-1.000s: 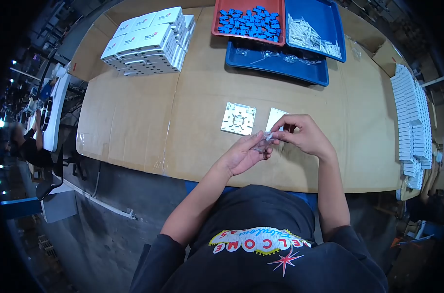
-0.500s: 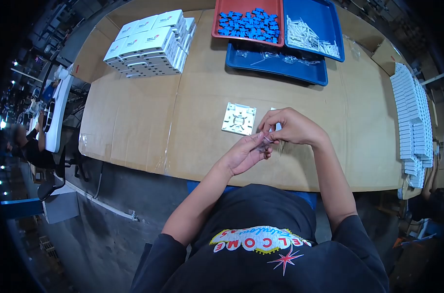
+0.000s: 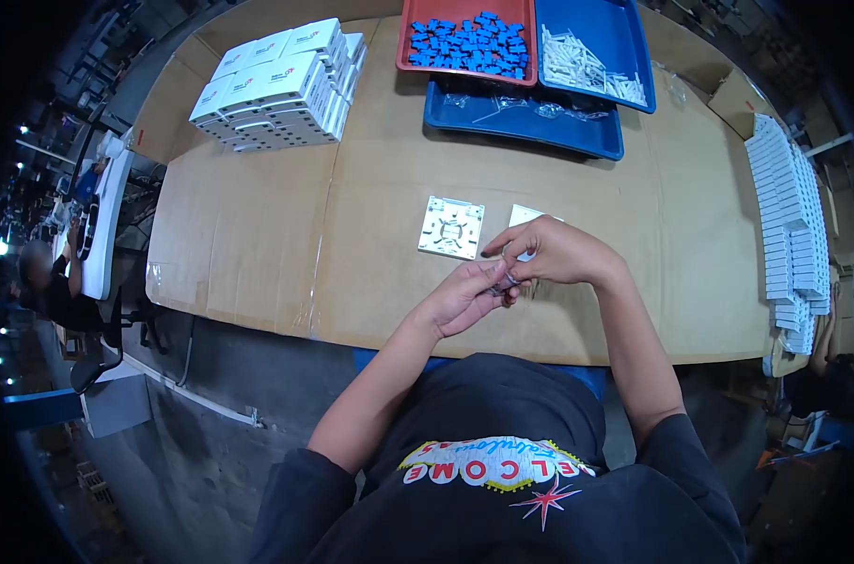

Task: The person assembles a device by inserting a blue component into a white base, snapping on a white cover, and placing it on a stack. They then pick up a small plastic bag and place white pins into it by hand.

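Close together over the near middle of the table, my left hand [image 3: 466,297] and my right hand [image 3: 563,252] meet at the fingertips. Both pinch a small clear plastic bag [image 3: 509,281], mostly covered by the fingers; its contents cannot be made out. Just beyond the left fingers lies a square white plastic tray [image 3: 451,227], its moulded inner side facing up. A second white plastic piece [image 3: 528,215] lies behind my right hand, partly hidden by it.
A red tray [image 3: 401,52] of blue clips and a blue tray [image 3: 649,66] of white sticks rest above a lower blue tray [image 3: 525,141] with clear bags. White boxes [image 3: 272,80] are stacked back left; white pieces [image 3: 789,226] line the right edge. A person [image 3: 55,282] sits far left.
My right fingers have shifted slightly and its index finger now reaches out further left. More of the second white piece shows behind the hand. The whole view has shifted a little.
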`<act>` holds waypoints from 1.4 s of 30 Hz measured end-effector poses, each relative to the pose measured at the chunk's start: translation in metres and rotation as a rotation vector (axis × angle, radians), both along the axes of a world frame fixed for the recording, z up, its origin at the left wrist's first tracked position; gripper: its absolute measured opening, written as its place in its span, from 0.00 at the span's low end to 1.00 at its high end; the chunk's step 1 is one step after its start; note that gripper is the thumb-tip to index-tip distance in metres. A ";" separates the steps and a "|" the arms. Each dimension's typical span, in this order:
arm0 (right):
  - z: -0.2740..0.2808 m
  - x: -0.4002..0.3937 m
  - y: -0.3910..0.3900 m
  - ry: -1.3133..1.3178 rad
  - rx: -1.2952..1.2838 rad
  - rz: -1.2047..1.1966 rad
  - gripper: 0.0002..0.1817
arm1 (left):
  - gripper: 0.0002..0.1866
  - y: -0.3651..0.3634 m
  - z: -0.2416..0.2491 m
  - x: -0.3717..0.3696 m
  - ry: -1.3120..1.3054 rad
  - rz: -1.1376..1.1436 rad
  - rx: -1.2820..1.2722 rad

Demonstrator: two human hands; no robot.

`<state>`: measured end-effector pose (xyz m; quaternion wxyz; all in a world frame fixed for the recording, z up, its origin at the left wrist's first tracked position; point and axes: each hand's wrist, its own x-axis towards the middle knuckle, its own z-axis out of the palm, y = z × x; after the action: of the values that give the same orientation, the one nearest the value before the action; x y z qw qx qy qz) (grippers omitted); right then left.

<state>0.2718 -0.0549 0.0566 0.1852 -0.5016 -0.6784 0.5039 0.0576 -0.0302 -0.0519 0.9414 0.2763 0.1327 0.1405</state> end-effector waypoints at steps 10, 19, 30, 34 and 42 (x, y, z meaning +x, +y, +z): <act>0.019 -0.005 -0.006 0.070 -0.164 -0.012 0.22 | 0.25 0.003 -0.009 -0.001 -0.122 0.009 -0.059; 0.034 -0.018 -0.007 -0.055 -0.065 0.082 0.24 | 0.23 0.002 -0.003 0.000 -0.006 0.052 -0.096; 0.019 0.056 0.025 0.057 0.057 -0.162 0.16 | 0.34 0.006 0.003 -0.001 -0.042 -0.079 -0.204; 0.018 0.147 0.088 -0.160 0.444 -0.627 0.10 | 0.33 0.004 0.015 0.000 -0.037 -0.048 -0.250; 0.011 0.216 0.160 -0.907 0.484 -0.851 0.11 | 0.31 0.006 0.009 0.001 -0.043 -0.044 -0.196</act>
<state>0.4880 0.1053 0.0679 0.1717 -0.8319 -0.5261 -0.0404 0.0588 -0.0242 -0.0426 0.9694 0.1827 0.1197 0.1121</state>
